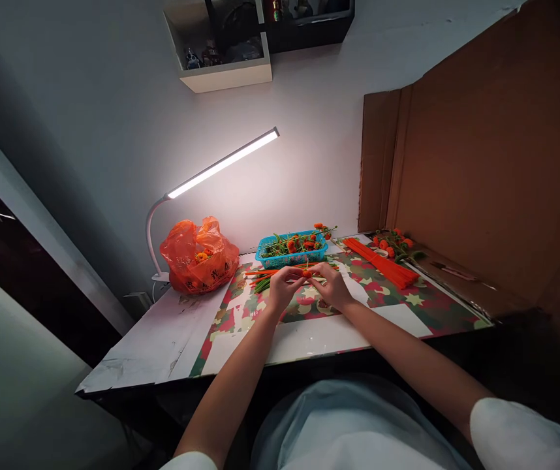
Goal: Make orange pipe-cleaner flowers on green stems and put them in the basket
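Note:
A small orange-red flower (307, 274) is pinched between the fingertips of my left hand (286, 284) and my right hand (329, 284), above the table. Both hands have their fingers closed around it, with the thumbs drawn in close. A short thin stem seems to rise from the flower. Just behind the hands stands a blue plastic basket (290, 260), full of green stems and orange flowers. Thin orange and green sticks (263, 283) lie in front of the basket, partly covered by my hands.
An orange plastic bag (200, 267) with flowers inside sits at the left, beside a lit desk lamp (224, 163). To the right lie a bundle of orange sticks (382, 262) and loose orange flowers (391, 244). A cardboard sheet (480, 170) walls the right side.

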`<state>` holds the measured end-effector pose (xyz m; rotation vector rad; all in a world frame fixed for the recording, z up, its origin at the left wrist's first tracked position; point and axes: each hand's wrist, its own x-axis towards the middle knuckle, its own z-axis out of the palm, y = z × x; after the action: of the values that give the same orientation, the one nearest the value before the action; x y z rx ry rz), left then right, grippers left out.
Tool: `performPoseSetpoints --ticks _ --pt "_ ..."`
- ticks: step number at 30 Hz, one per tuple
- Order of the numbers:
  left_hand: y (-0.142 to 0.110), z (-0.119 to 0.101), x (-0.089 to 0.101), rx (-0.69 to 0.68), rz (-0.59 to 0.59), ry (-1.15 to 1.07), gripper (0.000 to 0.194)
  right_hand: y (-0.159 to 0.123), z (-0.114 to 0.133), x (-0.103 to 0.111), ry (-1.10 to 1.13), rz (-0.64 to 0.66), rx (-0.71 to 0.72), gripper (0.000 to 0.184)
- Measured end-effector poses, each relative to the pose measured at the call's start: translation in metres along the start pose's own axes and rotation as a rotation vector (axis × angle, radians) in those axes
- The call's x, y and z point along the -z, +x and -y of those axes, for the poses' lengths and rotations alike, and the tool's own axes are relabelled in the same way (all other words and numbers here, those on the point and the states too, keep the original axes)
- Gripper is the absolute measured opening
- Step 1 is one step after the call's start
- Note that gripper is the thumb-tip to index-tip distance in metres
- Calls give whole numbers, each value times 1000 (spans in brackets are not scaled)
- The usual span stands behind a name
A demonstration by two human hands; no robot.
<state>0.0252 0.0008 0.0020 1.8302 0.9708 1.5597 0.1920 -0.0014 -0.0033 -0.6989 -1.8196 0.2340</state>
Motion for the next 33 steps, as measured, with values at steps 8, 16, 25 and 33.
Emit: performPoseSetpoints --ticks 8,16,25,33 --pt "-2 -2 -4 -62 -26 22 26 -1 -2 -5 91 -45 -42 14" --pt "-2 -3 -5 -106 -9 98 18 -2 -3 -10 91 -79 -69 12" --pt "-3 -2 -4 -179 55 156 5 -2 -4 -7 65 2 -19 12" --pt "-4 1 -3 -249 89 195 4 -1 -9 -8 23 57 -29 13"
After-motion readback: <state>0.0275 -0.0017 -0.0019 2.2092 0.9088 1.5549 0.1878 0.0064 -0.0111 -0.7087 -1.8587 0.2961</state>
